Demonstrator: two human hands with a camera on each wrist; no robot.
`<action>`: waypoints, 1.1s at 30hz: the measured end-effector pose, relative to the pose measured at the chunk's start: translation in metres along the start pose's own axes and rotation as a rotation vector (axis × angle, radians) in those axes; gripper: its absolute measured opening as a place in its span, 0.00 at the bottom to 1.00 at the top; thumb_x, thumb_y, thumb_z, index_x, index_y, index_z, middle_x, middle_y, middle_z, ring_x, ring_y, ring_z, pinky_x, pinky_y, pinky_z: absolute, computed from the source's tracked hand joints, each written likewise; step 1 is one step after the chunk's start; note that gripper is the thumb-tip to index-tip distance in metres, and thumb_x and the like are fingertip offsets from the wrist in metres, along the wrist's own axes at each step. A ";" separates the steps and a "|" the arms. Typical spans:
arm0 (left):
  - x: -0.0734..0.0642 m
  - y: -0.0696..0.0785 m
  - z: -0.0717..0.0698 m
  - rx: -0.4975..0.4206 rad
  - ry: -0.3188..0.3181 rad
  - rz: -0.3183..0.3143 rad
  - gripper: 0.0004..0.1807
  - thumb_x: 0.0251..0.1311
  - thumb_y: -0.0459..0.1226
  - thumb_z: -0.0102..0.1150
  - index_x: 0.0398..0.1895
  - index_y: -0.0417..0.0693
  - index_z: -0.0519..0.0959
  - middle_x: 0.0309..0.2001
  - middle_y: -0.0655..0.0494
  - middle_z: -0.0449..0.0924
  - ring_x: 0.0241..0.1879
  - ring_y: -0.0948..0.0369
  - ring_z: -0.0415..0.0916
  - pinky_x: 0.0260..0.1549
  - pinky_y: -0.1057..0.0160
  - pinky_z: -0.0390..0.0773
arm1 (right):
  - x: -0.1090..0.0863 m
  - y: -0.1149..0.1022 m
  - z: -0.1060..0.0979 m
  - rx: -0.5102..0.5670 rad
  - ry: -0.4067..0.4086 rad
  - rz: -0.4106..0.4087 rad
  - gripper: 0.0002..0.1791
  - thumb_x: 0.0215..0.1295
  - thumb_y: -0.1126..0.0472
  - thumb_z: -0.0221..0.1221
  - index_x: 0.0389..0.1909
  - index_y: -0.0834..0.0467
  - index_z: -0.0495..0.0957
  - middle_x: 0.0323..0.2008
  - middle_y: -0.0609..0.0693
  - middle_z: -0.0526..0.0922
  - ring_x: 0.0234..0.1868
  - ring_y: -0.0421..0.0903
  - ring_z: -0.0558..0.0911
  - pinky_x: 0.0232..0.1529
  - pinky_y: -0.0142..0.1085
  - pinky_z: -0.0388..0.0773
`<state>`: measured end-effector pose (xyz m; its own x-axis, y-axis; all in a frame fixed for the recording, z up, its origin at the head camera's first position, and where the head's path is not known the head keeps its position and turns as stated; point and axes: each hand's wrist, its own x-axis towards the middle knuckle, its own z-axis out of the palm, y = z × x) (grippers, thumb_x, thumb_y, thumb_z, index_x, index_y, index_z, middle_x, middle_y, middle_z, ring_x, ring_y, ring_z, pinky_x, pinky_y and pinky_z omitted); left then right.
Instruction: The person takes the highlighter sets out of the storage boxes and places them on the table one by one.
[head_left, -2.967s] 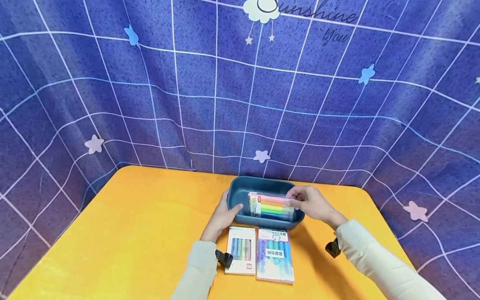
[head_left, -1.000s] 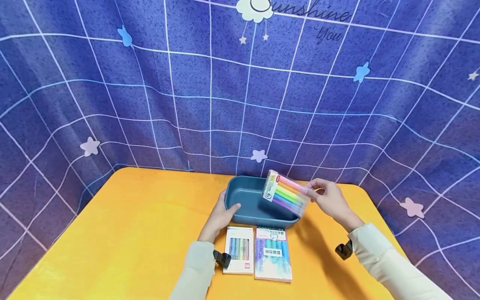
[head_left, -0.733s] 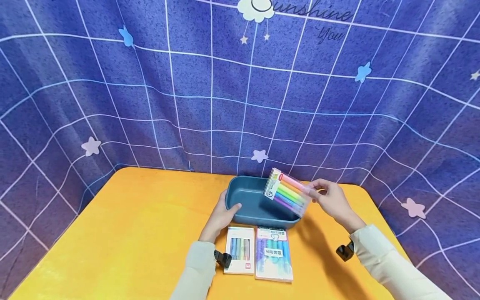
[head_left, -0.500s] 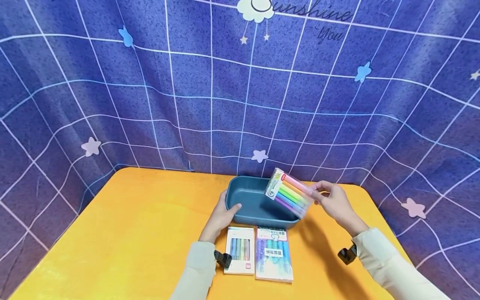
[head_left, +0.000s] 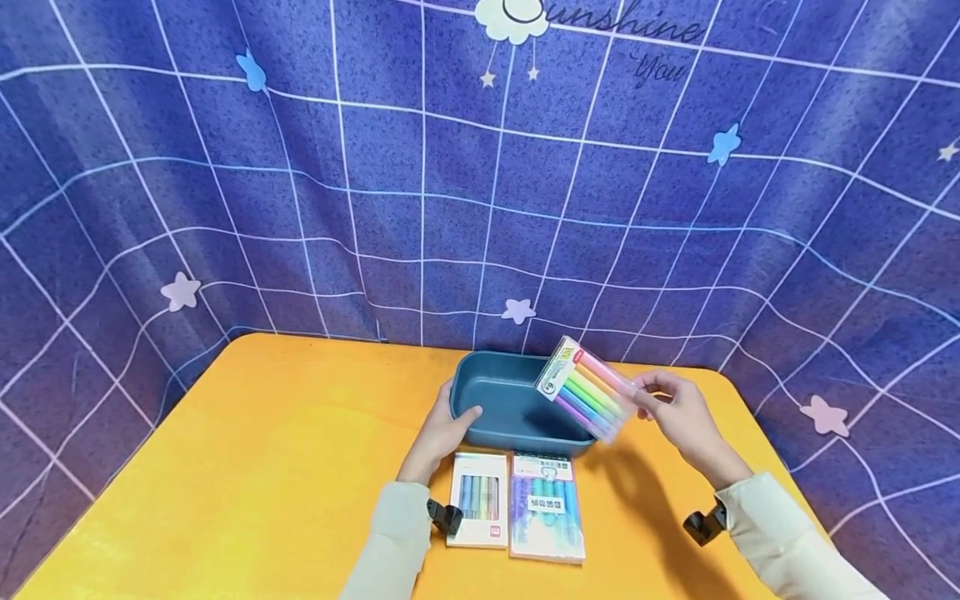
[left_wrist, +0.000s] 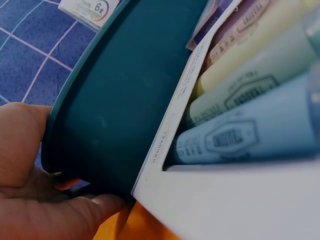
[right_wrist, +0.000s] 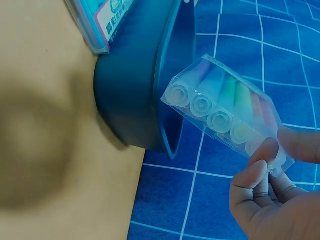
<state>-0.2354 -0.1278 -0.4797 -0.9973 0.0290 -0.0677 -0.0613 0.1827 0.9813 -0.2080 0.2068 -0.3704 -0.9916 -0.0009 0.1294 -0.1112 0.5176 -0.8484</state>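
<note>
My left hand [head_left: 441,427] grips the left end of a dark teal bin [head_left: 491,404], thumb over its rim. In the left wrist view, that hand [left_wrist: 47,200] holds the curved bin wall [left_wrist: 110,85]. My right hand [head_left: 684,417] pinches one corner of a clear pack of rainbow highlighters [head_left: 588,390]. Tilted, with its white label end up and to the left, the pack overlaps the bin's right end in the head view. In the right wrist view, thumb and fingertips hold the corner of the pack [right_wrist: 220,107], close by the bin rim [right_wrist: 165,95].
In front of the bin, side by side, lie a white box of pastel highlighters [head_left: 480,500] and a purple-blue pen pack [head_left: 546,512]. Both are on the yellow table [head_left: 285,442]. A blue gridded curtain [head_left: 390,208] hangs right behind the table's back edge.
My right hand has lifted the pack of highlighters up out of the bin, tilted it and drawn it rightward past the bin's right end. My left hand keeps its hold on the bin.
</note>
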 end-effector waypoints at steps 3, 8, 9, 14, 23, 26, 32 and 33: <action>0.001 0.000 -0.001 0.000 0.001 -0.001 0.39 0.72 0.39 0.56 0.80 0.50 0.49 0.77 0.39 0.58 0.76 0.38 0.57 0.72 0.33 0.58 | -0.002 0.002 0.001 0.031 0.012 0.009 0.17 0.67 0.58 0.65 0.44 0.69 0.79 0.27 0.39 0.78 0.27 0.35 0.78 0.31 0.30 0.78; 0.001 -0.002 0.000 -0.009 0.007 -0.010 0.39 0.72 0.38 0.55 0.80 0.50 0.49 0.77 0.39 0.59 0.76 0.39 0.57 0.73 0.34 0.58 | -0.006 0.006 0.002 0.070 0.004 0.033 0.15 0.67 0.60 0.64 0.44 0.70 0.78 0.26 0.39 0.78 0.26 0.36 0.78 0.31 0.31 0.78; 0.001 -0.003 0.000 -0.011 0.008 -0.009 0.39 0.71 0.39 0.55 0.80 0.50 0.49 0.77 0.39 0.59 0.76 0.39 0.57 0.73 0.34 0.58 | -0.008 0.007 0.003 0.074 0.002 0.039 0.15 0.67 0.61 0.64 0.44 0.70 0.78 0.26 0.39 0.78 0.26 0.36 0.78 0.31 0.31 0.78; 0.001 -0.002 0.001 -0.019 0.009 -0.009 0.39 0.71 0.39 0.56 0.80 0.50 0.49 0.77 0.40 0.59 0.76 0.39 0.57 0.73 0.34 0.57 | -0.015 0.011 0.005 0.102 0.000 0.068 0.14 0.68 0.63 0.62 0.44 0.71 0.78 0.26 0.40 0.79 0.26 0.36 0.79 0.31 0.30 0.79; 0.000 -0.003 0.000 -0.008 0.007 0.001 0.39 0.71 0.39 0.56 0.80 0.51 0.49 0.77 0.39 0.59 0.75 0.38 0.57 0.72 0.33 0.58 | -0.028 0.018 0.004 0.184 0.013 0.115 0.10 0.70 0.64 0.59 0.42 0.70 0.77 0.26 0.40 0.80 0.26 0.36 0.80 0.33 0.30 0.82; 0.000 -0.004 0.000 -0.008 0.005 0.002 0.39 0.71 0.38 0.56 0.80 0.51 0.49 0.77 0.39 0.59 0.75 0.38 0.57 0.72 0.33 0.58 | -0.031 0.021 0.001 0.221 0.014 0.131 0.09 0.71 0.64 0.59 0.42 0.68 0.78 0.26 0.40 0.80 0.26 0.36 0.80 0.33 0.30 0.82; 0.002 -0.003 0.000 -0.007 0.009 -0.003 0.39 0.72 0.38 0.55 0.80 0.51 0.49 0.77 0.39 0.58 0.76 0.39 0.57 0.73 0.33 0.58 | -0.040 0.027 -0.003 0.296 -0.006 0.136 0.05 0.71 0.67 0.56 0.40 0.65 0.77 0.26 0.41 0.81 0.26 0.38 0.81 0.32 0.30 0.81; 0.002 -0.003 0.000 -0.008 0.007 -0.006 0.39 0.72 0.38 0.55 0.80 0.51 0.49 0.77 0.40 0.58 0.76 0.39 0.57 0.73 0.34 0.57 | -0.041 0.028 -0.004 0.308 -0.005 0.138 0.04 0.71 0.67 0.55 0.39 0.65 0.77 0.26 0.41 0.81 0.25 0.38 0.81 0.32 0.30 0.81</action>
<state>-0.2374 -0.1279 -0.4824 -0.9972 0.0205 -0.0724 -0.0677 0.1753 0.9822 -0.1699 0.2243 -0.3975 -0.9989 0.0463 0.0007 0.0100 0.2307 -0.9730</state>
